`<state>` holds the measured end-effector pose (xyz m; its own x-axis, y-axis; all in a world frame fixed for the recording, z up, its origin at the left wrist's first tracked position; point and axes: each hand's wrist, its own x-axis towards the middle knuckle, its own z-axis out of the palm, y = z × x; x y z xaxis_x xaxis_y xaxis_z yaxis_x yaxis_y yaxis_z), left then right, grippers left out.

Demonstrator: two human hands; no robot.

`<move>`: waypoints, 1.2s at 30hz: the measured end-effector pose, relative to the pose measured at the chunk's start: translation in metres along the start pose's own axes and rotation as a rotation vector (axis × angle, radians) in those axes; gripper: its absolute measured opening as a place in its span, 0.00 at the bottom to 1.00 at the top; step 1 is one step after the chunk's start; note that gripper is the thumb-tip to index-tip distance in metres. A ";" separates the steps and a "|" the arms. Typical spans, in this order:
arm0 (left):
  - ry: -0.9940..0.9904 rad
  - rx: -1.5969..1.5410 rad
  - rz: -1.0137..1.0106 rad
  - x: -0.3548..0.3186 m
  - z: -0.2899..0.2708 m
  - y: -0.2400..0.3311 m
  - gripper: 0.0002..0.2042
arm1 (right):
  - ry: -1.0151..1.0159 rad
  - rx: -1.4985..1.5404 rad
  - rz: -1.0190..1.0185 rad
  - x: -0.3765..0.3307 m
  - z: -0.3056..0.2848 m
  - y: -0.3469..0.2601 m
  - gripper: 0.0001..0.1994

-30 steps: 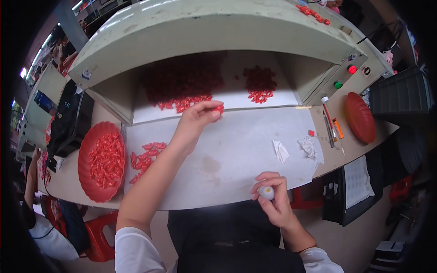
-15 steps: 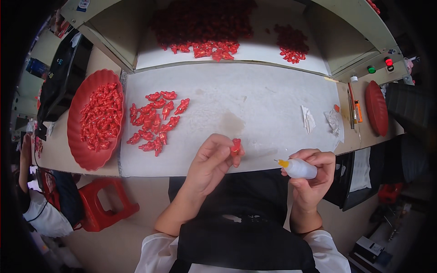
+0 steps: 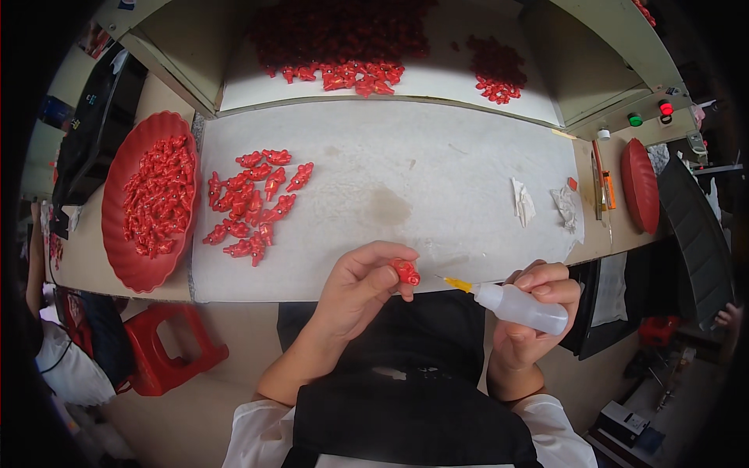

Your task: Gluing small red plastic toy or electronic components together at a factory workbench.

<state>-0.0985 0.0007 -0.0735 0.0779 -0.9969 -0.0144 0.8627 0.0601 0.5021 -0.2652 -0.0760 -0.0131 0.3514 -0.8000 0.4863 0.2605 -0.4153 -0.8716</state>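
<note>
Between the thumb and fingers of my left hand [image 3: 360, 282] is a small glossy red figurine [image 3: 406, 271], held over the near edge of the white-covered table. My right hand [image 3: 538, 312] grips a translucent white squeeze bottle [image 3: 524, 308], tilted so its yellow needle tip [image 3: 457, 284] points left. A short gap separates the needle from the figurine. To the left of my left hand, several similar red figurines [image 3: 253, 204] lie loosely grouped on the white sheet [image 3: 437, 171].
A red scalloped tray [image 3: 117, 226] full of figurines stands at the left. A shelf-like booth at the back holds a large red pile [image 3: 343, 47] and a smaller one [image 3: 497, 74]. Crumpled tissues [image 3: 523, 203], an orange lighter [image 3: 608, 189] and another red tray [image 3: 641, 186] are rightward.
The figurine in my left hand has turned from upright to a different face. My right hand has tilted the bottle, bringing its needle tip leftward, closer to the figurine. The view shifted slightly.
</note>
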 end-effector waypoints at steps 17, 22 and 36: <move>-0.121 -0.153 -0.046 0.003 -0.002 -0.007 0.10 | -0.301 -0.291 -0.184 -0.003 -0.004 -0.007 0.26; -0.125 -0.144 -0.046 0.003 0.000 -0.006 0.10 | -0.309 -0.273 -0.193 -0.002 -0.001 -0.007 0.26; -0.121 -0.137 -0.040 0.003 -0.002 -0.008 0.10 | -0.316 -0.291 -0.215 -0.002 0.000 -0.007 0.26</move>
<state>-0.1040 -0.0027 -0.0788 -0.0111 -0.9970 0.0760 0.9247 0.0187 0.3803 -0.2675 -0.0714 -0.0083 0.5849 -0.5305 0.6136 0.1107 -0.6972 -0.7083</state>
